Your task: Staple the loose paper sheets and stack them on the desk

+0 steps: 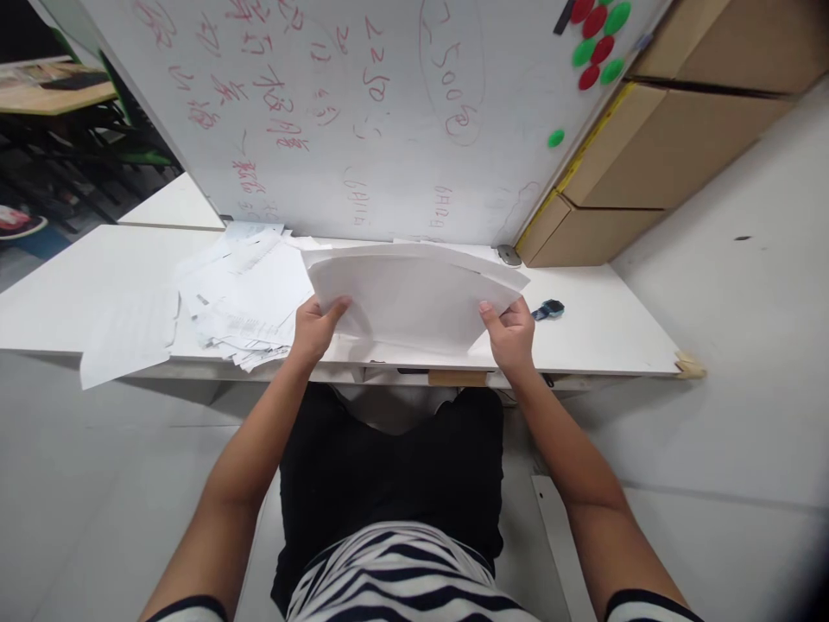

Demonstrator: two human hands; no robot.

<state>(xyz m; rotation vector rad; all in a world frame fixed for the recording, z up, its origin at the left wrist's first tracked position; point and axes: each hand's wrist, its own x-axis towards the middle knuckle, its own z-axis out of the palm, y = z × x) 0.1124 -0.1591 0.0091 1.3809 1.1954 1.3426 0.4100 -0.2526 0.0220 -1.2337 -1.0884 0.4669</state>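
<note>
Between my two hands I hold a few sheets of white paper (414, 298), raised on edge above the desk and bowed a little. My left hand (315, 328) is closed on their left side, thumb on the near face. On the right side, my right hand (510, 333) pinches them the same way, its fingers partly hidden behind. The sheets' top edges are slightly out of line with each other. Left of my left hand lies a messy pile of printed papers (249, 298). One loose sheet (129, 337) hangs over the desk's front edge.
A whiteboard (389, 112) with red writing stands at the back of the white desk (602, 328). Green and red magnets (602, 49) cling to it. Cardboard boxes (673, 147) are stacked at the right. A dark wristwatch (550, 309) lies right of my right hand.
</note>
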